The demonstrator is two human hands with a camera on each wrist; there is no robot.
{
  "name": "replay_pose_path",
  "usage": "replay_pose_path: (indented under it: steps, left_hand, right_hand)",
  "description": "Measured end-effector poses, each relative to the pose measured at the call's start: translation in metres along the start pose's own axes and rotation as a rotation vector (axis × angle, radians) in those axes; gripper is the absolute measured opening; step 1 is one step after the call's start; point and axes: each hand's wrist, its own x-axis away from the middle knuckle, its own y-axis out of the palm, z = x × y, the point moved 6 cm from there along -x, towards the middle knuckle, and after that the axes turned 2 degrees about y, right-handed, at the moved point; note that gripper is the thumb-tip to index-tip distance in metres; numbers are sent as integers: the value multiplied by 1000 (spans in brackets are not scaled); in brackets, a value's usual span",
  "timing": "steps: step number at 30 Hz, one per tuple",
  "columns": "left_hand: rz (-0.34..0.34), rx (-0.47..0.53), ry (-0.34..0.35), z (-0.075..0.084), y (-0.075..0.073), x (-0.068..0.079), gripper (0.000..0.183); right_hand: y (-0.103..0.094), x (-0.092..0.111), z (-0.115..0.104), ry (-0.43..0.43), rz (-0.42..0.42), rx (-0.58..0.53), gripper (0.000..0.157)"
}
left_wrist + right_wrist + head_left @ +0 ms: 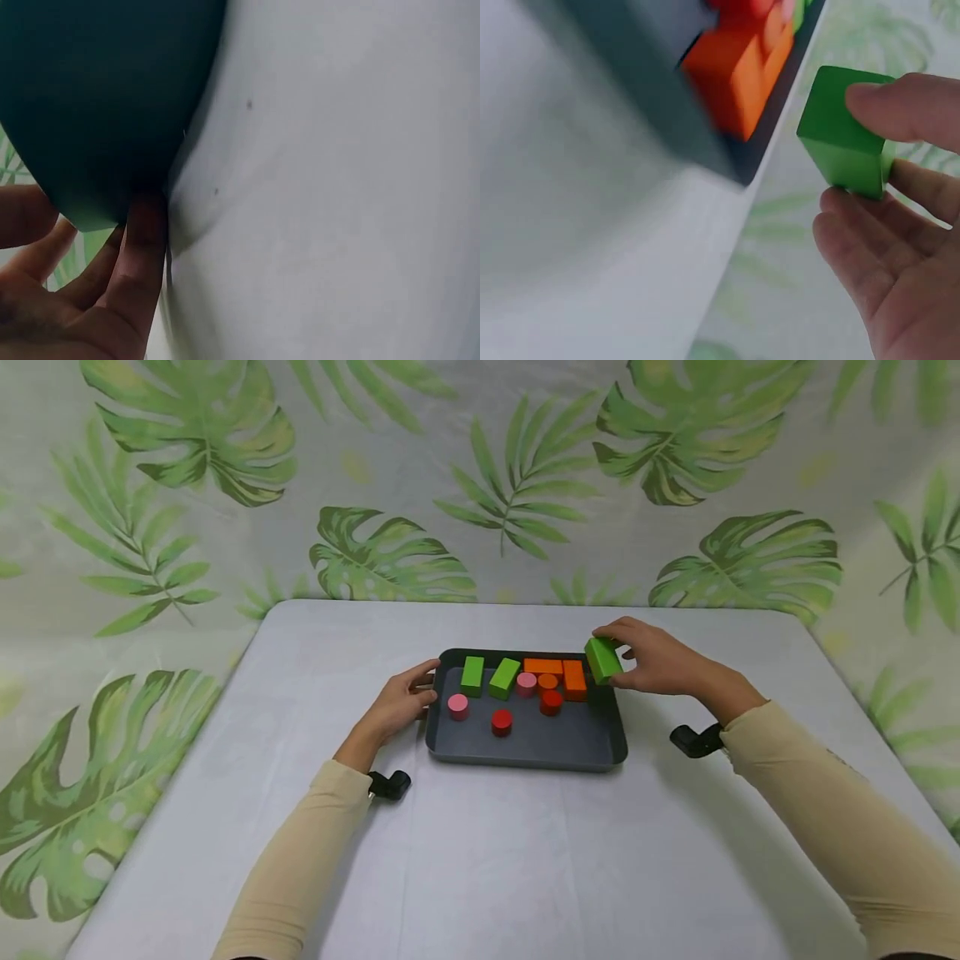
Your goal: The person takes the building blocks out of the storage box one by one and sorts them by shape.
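Note:
My right hand pinches a green block between thumb and fingers, raised at the grey tray's right back corner. In the right wrist view, the thumb lies on one face of that green block and fingertips touch its other sides. At the tray's left side, my left hand grips the wall of the tray. The left wrist view shows fingers against the dark outer side of the tray. Two more green blocks lie inside the tray.
Also in the tray are two orange blocks, an orange cylinder, two pink cylinders and two red cylinders. The tray rests on a white-covered table. A leaf-patterned cloth hangs behind.

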Motion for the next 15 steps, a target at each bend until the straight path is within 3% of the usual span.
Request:
replay_pose_path:
  steps: [7, 15]
  left_hand:
    - [45, -20, -4, 4, 1, 4, 58]
    - [86, -53, -11, 7, 3, 6, 56]
  right_hand:
    - [3, 2, 45, 107, -32, -45, 64]
    - [14, 4, 76, 195, -61, -83, 66]
